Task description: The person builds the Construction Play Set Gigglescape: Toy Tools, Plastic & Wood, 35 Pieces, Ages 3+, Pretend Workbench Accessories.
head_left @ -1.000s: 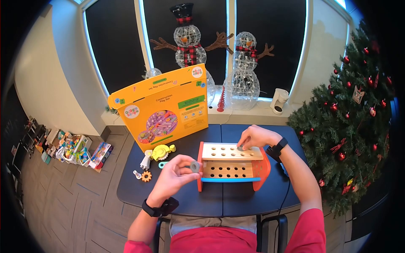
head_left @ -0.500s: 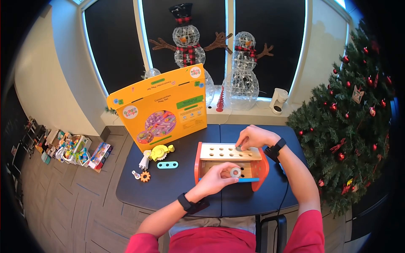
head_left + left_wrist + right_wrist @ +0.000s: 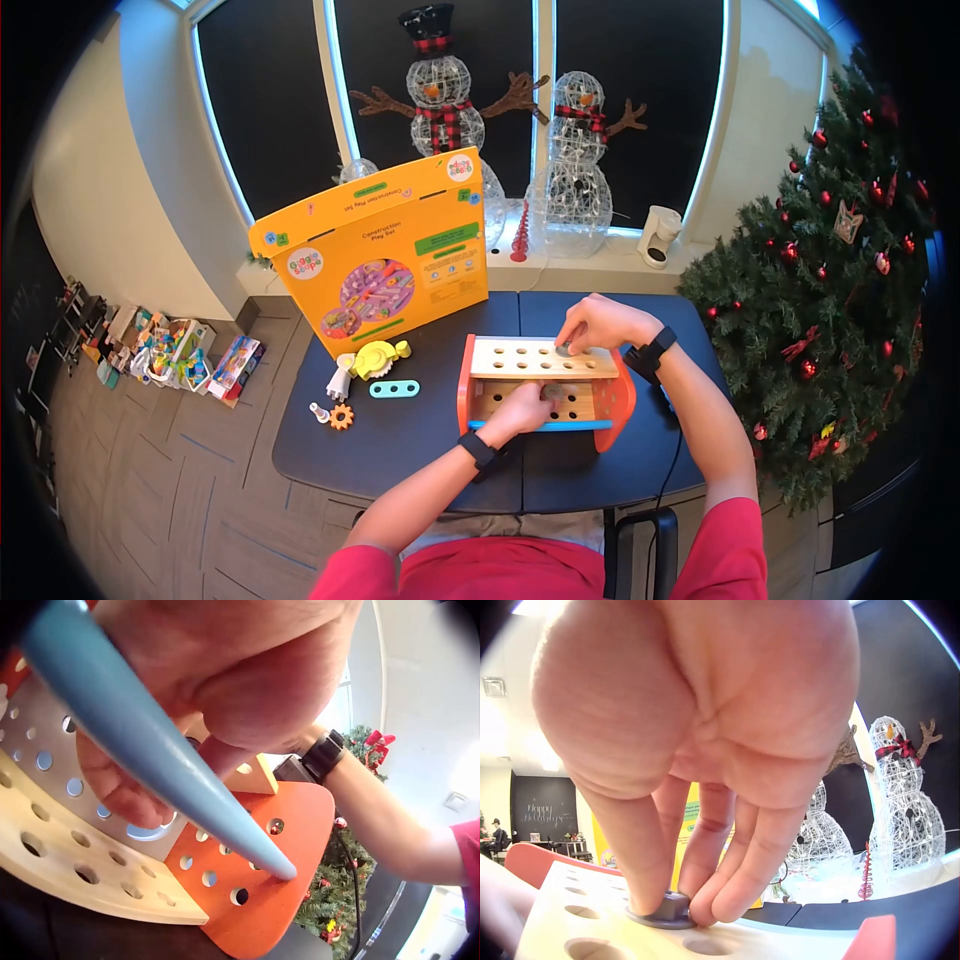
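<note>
The toy workbench (image 3: 607, 415) has red-orange ends, pale wooden boards with rows of holes, and a blue rod (image 3: 161, 761) along its near side. On its upper board (image 3: 577, 896), my right hand (image 3: 612, 322) pinches the grey head of a bolt (image 3: 667, 911) between thumb and fingertips; the head's flange sits at the board's surface. My left hand (image 3: 522, 408) reaches over the blue rod into the space beneath the upper board. It holds a grey ring-shaped nut (image 3: 553, 392) in its fingers. Most of the nut is hidden in the left wrist view.
Left of the workbench lie a turquoise strip with holes (image 3: 394, 389), an orange gear (image 3: 342, 416), a small grey-white piece (image 3: 319, 411) and a yellow-green toy piece (image 3: 375, 359). A tall yellow box (image 3: 400, 260) stands behind them. A black cable (image 3: 672, 470) hangs at the table's right.
My left hand has moved right with the nut, from beside the workbench's left end, over the blue rod and in under the upper board. My right hand stays at the bolt.
</note>
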`<state>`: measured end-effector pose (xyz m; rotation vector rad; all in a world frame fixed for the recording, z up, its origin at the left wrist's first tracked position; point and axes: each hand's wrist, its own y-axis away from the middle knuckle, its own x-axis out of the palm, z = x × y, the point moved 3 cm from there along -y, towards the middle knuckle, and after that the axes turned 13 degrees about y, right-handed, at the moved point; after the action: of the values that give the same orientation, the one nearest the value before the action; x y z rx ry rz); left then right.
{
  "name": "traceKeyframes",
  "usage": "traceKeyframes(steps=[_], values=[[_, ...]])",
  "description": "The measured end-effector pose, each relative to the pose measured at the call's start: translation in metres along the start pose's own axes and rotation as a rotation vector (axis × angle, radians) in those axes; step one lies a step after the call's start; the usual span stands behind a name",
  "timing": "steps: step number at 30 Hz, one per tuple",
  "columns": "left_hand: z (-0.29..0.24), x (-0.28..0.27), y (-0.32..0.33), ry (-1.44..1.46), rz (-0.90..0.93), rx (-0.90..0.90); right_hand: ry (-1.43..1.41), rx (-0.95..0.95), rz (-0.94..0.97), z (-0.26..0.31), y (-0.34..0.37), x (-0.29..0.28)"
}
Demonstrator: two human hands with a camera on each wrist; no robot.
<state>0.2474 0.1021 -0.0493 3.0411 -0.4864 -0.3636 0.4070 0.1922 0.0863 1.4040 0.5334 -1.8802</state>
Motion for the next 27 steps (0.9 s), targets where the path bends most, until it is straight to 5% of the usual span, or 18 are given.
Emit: traceKeyframes(steps=[10,13,15,27], values=[[0.008,0.001,-0.019,0.214,-0.002,-0.160,-0.001,-0.005,0.000,0.001,0.000,-0.001],[0.017,0.003,-0.026,0.371,0.046,-0.129,0.005,0.008,0.007,0.002,0.000,-0.001],[0.010,0.007,-0.020,0.827,0.011,-0.173,-0.007,0.016,0.011,0.001,0.000,0.000],[0.006,0.007,-0.022,1.386,0.027,-0.293,0.010,-0.007,-0.011,0.001,0.001,0.001]])
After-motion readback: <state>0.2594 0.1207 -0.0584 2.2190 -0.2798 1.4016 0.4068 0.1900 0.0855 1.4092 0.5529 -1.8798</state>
